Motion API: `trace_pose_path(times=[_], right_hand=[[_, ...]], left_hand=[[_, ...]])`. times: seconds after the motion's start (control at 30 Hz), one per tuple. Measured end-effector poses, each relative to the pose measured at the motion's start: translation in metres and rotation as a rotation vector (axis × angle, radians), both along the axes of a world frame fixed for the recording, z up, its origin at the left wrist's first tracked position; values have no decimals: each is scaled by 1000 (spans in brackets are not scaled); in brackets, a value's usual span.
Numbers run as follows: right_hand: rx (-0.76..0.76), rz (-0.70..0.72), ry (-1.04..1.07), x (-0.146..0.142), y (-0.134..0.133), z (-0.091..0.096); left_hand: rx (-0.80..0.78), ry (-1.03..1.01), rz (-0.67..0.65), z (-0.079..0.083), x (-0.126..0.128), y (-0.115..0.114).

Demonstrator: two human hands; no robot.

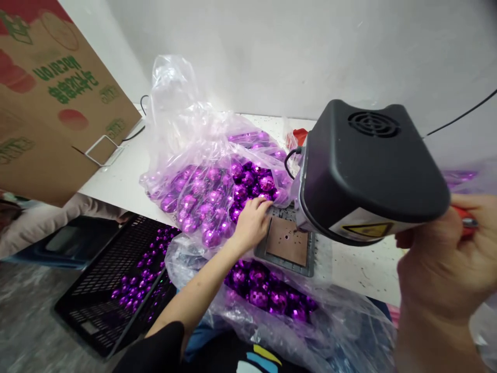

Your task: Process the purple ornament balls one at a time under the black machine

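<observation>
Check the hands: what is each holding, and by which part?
Right hand grips a red handle, fingers closed around its shaft. Left hand touches the purple balls; a hold there cannot be told.

Clear bags: 2, one on the bench (124, 176) (bench bag (186, 129)), one below its near edge (lower bag (341, 321)) | purple balls (240, 189): too many to count | black-hooded machine (368, 166): 1, near edge | red handle (464, 215): 1 | black crate (112, 259): 1 | cardboard box (46, 103): 1, left edge

A black sleeve (159, 349) sits far up the arm from the bare left hand (252, 223); the right hand (446, 259) is bare too.
</observation>
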State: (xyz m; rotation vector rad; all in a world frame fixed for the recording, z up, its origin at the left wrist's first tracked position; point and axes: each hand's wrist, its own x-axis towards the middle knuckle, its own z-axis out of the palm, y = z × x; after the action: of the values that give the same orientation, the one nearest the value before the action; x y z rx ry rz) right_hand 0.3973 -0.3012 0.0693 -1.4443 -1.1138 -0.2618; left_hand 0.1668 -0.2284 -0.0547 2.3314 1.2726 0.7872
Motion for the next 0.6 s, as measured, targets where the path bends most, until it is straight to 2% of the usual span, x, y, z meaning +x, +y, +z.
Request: trace_pose_path(times=[0.1,0.17,0.23,0.3,0.37,0.47,0.53,0.6], right_hand=[[-50,37,3,-1,-5,4],[-75,55,7,-1,-7,5],[-92,56,4,0,-8,4],[-95,54,-5,1,-7,4],[-99,51,-12,2,-4,5],[-103,47,-2,3,3,7],[-96,42,4,3,7,9],[-79,37,-2,3,11,11]], left_hand=[[96,246,25,-16,11,43],[100,310,9,-21,12,58],[73,266,20,-19,6,60],[19,84,51,-10,-2,51],[-135,-217,52,1,-11,34],[-607,-671,-45,11,-20,1],[-901,-860,-103,10,-20,-18],[-1041,-949,-97,6,-15,-30]])
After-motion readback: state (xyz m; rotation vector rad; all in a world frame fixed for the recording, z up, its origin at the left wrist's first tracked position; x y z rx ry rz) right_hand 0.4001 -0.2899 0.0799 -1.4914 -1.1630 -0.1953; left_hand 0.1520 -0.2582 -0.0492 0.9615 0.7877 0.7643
